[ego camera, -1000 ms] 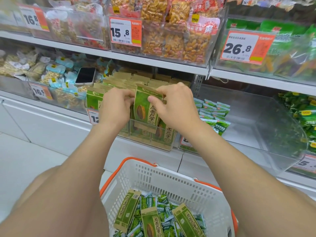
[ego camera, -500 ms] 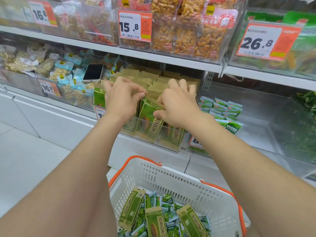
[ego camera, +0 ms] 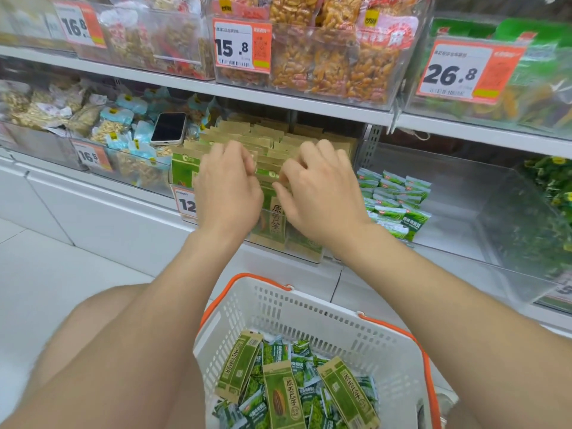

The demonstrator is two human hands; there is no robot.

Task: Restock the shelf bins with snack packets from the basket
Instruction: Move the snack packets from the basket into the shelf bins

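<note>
Kraft-brown and green seed packets (ego camera: pixel 272 137) stand upright in tight rows in a clear bin (ego camera: pixel 309 255) on the lower shelf, centre of view. Both hands are at the front of that bin. Left hand (ego camera: pixel 229 190): back up, fingers curled down over the packet tops at the left of the row. Right hand (ego camera: pixel 322 199): fingers likewise bent onto the tops, thumb lying near the upper edge of the front packet (ego camera: pixel 274 218). That packet stands upright behind the bin's front wall, between the two hands. Fingertips are blurred and partly hidden, so I cannot tell whether either hand pinches a packet or only presses on it. Below, a white basket (ego camera: pixel 325 317) with an orange rim holds three long packets (ego camera: pixel 283 394) of the same kind, lying flat on a heap of small green pouches (ego camera: pixel 274 351). Right-hand bin (ego camera: pixel 483 218): similar small green pouches stacked along its left side. Left-hand bin (ego camera: pixel 93 181): pale blue nut packs (ego camera: pixel 113 114), with a phone (ego camera: pixel 168 128) resting screen up on them. Upper shelf bins carry orange price tags (ego camera: pixel 243 46), the middle one reading 15.8.
</note>
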